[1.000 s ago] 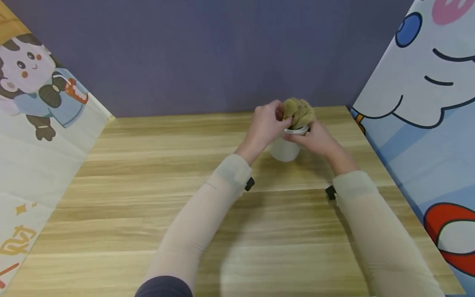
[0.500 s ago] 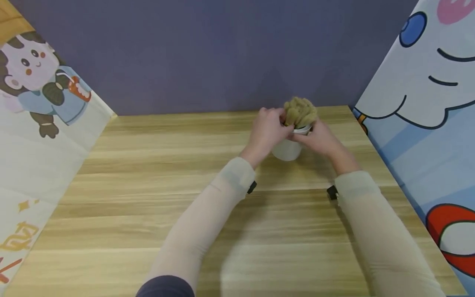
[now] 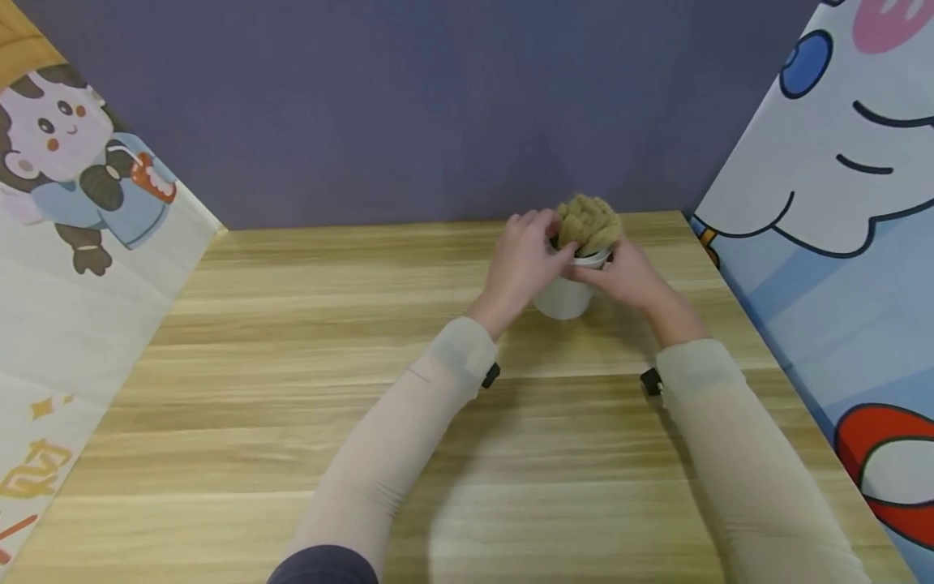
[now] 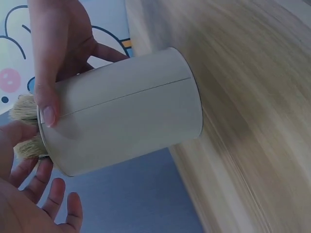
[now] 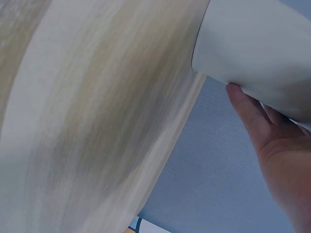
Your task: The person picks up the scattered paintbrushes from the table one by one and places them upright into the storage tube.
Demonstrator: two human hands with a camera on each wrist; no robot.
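Observation:
Near the back of the table, a white cylindrical container (image 3: 562,298) stands with a tan, bristly bundle (image 3: 589,222) sticking out of its open top. My left hand (image 3: 520,258) has its thumb and index finger at the near-left edge of the bundle, pinching it by the rim. In the left wrist view the bristles (image 4: 24,108) show between the two hands, while the other left fingers spread loosely. My right hand (image 3: 626,272) grips the container at the right of its rim, thumb (image 4: 48,109) over the near side. The inside of the container is mostly hidden.
The wood-grain table (image 3: 306,389) runs back to a plain purple-grey wall (image 3: 409,113). Cartoon-printed panels rise at the left side (image 3: 87,162) and the right side (image 3: 854,268). Small black cameras sit at both wrists.
The left hand's fingers have shifted slightly at the edge of the tan bundle, which sits a little differently in the container. The right hand keeps its grip on the container.

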